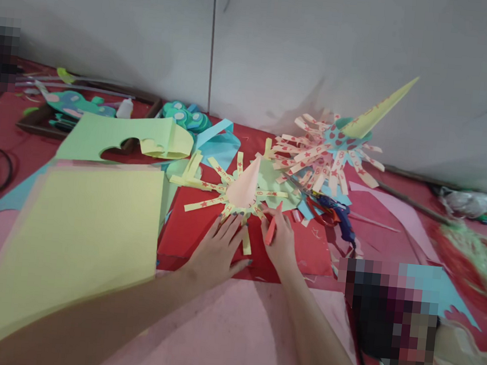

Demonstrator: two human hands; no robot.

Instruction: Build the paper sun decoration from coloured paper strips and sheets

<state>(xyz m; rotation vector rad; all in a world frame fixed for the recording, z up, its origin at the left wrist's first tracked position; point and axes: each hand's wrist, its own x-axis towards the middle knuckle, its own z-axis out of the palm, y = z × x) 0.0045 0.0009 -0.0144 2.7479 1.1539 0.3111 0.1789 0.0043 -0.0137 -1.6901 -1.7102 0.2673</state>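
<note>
A paper craft with a pale pink cone (243,185) at its centre and pale yellow strips (206,203) fanning out lies on a red sheet (309,252). Red letters and stars mark the strips. My left hand (217,249) rests flat, fingers stretched, its fingertips on the craft's near edge below the cone. Beside the craft's right near side, my right hand (281,240) has its fingers closed around a red-orange marker (271,230). The marker's lower end points toward me; whether its tip is capped I cannot tell.
Stacked pale yellow sheets (93,220) lie at left, with cut green paper (97,134) behind. At back right stand finished-looking paper crafts with a tall yellow cone (379,109). A blue-handled tool (343,218) lies right of the red sheet. A grey wall (155,30) bounds the back.
</note>
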